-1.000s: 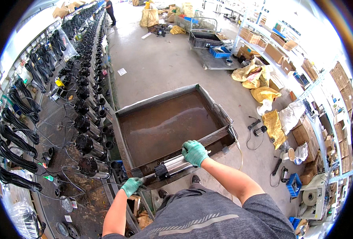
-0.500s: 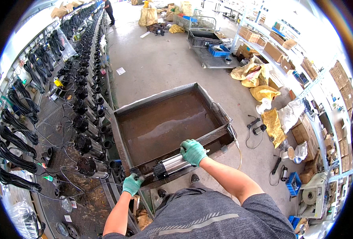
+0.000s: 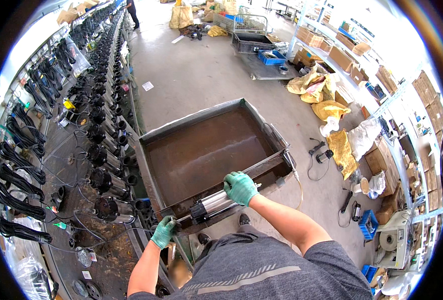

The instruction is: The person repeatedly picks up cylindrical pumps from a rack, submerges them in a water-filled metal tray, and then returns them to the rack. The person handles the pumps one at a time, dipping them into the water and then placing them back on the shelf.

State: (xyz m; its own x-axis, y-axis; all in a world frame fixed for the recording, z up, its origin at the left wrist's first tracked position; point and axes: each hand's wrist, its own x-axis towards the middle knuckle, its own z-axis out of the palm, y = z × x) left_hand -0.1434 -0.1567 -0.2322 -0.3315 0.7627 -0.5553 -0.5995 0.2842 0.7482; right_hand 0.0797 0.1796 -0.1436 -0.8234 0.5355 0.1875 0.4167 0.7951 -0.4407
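Note:
A pump (image 3: 215, 204) with a silver cylindrical body and a black end lies across the near side of a metal tank (image 3: 149, 172). My right hand (image 3: 240, 188), in a green glove, is wrapped over the right part of the cylinder from above. At its left end, my left hand (image 3: 163, 232), also green-gloved, is closed beside a thin metal rod (image 3: 183, 218) that reaches toward the black end. Something small and dark shows at those left fingertips, too hidden to name. Shallow brownish liquid (image 3: 206, 155) covers the tank's bottom.
Left of the tank runs a long row of similar upright pumps (image 3: 112, 210), with coiled black cables (image 3: 19, 202) behind. Shelving with cardboard boxes (image 3: 341, 57) lines the right. A flat cart (image 3: 266, 70), yellow sacks (image 3: 330, 110) and a loose pump (image 3: 324, 156) are on the floor.
The view has shifted slightly. My left hand sits a little farther from the pump's black end, with more of the rod showing between them. My right hand keeps its grip on the cylinder.

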